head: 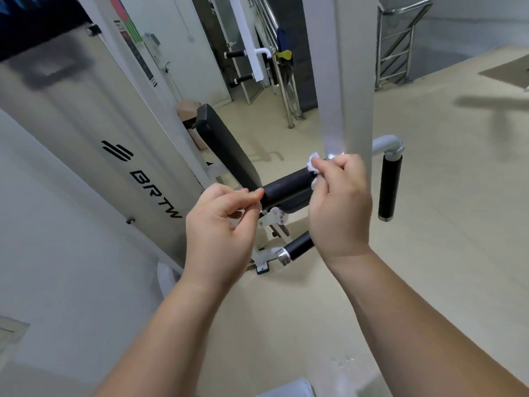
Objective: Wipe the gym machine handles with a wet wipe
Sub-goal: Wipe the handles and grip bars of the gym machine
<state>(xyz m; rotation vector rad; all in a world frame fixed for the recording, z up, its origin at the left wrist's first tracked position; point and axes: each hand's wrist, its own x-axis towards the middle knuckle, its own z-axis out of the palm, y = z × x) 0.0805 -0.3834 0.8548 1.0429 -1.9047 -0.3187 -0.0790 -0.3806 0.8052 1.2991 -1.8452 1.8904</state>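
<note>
A black horizontal handle [286, 187] juts out from the grey upright arm [347, 81] of the machine. My right hand [340, 207] pinches a small white wet wipe [312, 167] against the handle's far end, close to the arm. At the handle's near end my left hand [223, 224] has its thumb and fingertips pressed on the tip, the other fingers curled. A second black handle [389, 187] hangs upright at the right of the arm. A third black grip [297, 246] shows lower down, partly behind my right hand.
The machine's white shroud [94, 144] fills the left side. A black padded seat back [226, 147] lies behind the handles. Farther back another white arm [252, 38] carries more black grips. A steel stair railing [396, 47] stands at back right on the beige floor [446, 253].
</note>
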